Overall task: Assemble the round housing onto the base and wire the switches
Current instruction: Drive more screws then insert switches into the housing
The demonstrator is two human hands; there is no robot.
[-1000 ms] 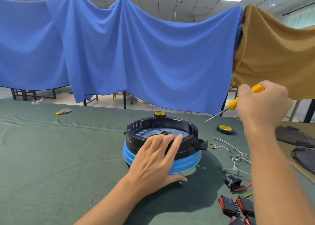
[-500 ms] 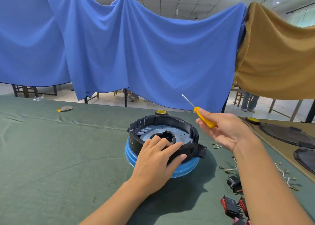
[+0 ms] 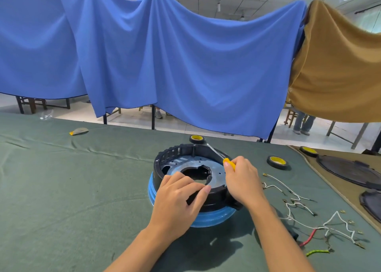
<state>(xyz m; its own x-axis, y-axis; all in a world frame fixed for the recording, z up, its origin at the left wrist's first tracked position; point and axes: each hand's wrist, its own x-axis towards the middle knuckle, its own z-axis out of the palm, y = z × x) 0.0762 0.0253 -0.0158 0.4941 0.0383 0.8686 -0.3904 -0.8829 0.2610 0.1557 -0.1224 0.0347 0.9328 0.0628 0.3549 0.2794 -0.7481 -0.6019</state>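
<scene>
Housing: black round housing (image 3: 165, 162) sits on top of the blue base (image 3: 214, 218), centre of the green-covered table (image 3: 61, 189), open side up.
Inside: grey metal plate (image 3: 216, 172) w/ a dark irregular cut-out in the middle.
L hand: L hand (image 3: 179, 201) on the near rim of the housing, fingers bent over the edge, grasping it; thumb side lies along the outer wall.
R hand: R hand (image 3: 241, 179) clenched round the yellow handle of a screwdriver (image 3: 229, 163), above the housing's right side.
Driver shaft: points up and away toward the far rim; tip near the rim, contact can't tell.
Wires: loose white wires (image 3: 292, 201) w/ metal terminals spread on the cloth right of the housing; one red lead (image 3: 309, 237), one green lead (image 3: 317, 252) nearer the viewer.
Tape: yellow-cored tape roll (image 3: 197, 139) just behind the housing; second roll (image 3: 277, 162) to the right; third (image 3: 308, 150) further right.
Far right: dark round covers (image 3: 350, 172) on a tan mat.
Backdrop: blue cloth (image 3: 165, 55) hung across, brown cloth (image 3: 340, 65) beside it.
</scene>
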